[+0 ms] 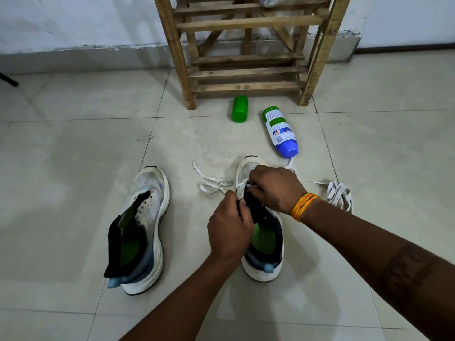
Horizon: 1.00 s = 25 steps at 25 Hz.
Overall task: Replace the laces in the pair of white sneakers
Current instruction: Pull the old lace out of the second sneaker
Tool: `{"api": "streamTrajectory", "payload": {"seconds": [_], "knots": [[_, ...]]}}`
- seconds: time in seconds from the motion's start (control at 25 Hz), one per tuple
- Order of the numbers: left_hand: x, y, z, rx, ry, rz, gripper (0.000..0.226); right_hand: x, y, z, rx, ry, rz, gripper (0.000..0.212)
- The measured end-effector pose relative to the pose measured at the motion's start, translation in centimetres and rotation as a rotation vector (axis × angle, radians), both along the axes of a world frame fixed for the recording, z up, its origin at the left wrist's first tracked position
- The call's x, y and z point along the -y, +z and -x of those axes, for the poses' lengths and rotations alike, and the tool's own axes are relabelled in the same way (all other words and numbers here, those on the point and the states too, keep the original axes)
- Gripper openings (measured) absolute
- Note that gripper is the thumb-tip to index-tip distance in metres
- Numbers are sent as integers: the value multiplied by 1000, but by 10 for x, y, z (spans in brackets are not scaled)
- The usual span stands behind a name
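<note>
Two white sneakers stand on the tiled floor, toes away from me. The left sneaker (145,217) has no lace and its black tongue is pulled back. Over the right sneaker (264,257) both hands work at the lowest eyelets. My left hand (230,230) pinches the edge of the black tongue and eyelet flap. My right hand (273,187) pinches a white lace at the eyelets near the toe. That white lace (211,183) trails in loops on the floor to the left of the shoe. A second white lace (338,194) lies bunched to the right.
A wooden slatted rack (246,57) stands against the wall ahead. A green cap (240,109) and a lying bottle with a blue base (280,131) are on the floor before it. A dark stand foot (9,81) shows at the far left.
</note>
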<state>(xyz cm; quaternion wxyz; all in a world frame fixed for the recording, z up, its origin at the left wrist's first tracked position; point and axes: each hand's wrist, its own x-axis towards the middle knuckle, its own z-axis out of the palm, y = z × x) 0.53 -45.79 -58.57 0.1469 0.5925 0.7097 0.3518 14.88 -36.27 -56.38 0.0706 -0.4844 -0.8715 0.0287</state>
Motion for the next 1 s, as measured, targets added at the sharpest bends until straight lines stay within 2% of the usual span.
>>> {"api": "streamTrajectory", "payload": {"seconds": [0.24, 0.32, 0.4, 0.44, 0.52, 0.64, 0.72, 0.8, 1.0], "knots": [[-2, 1, -1, 7, -24, -10, 18, 1, 1, 14, 78, -26, -67, 15], [-3, 1, -2, 26, -8, -4, 17, -8, -2, -1, -2, -286, -70, 16], [-2, 1, -3, 21, -13, 9, 17, -18, -5, -21, -138, -625, 53, 22], [-2, 2, -5, 11, -20, 12, 17, -18, -9, -28, -161, -692, 103, 24], [-1, 2, -9, -18, -37, 5, 18, -8, -7, -23, -123, -583, 74, 22], [-1, 0, -10, -59, -44, -6, 16, 4, 7, -6, -26, -127, -36, 32], [-1, -1, -9, -55, -40, -3, 16, 2, 9, -3, 77, 61, -77, 17], [1, 0, -9, -36, -41, 1, 17, -3, 8, -6, 126, 98, -109, 10], [1, 1, -8, -19, -22, -10, 19, 1, -2, -11, 182, 87, -169, 21]]}}
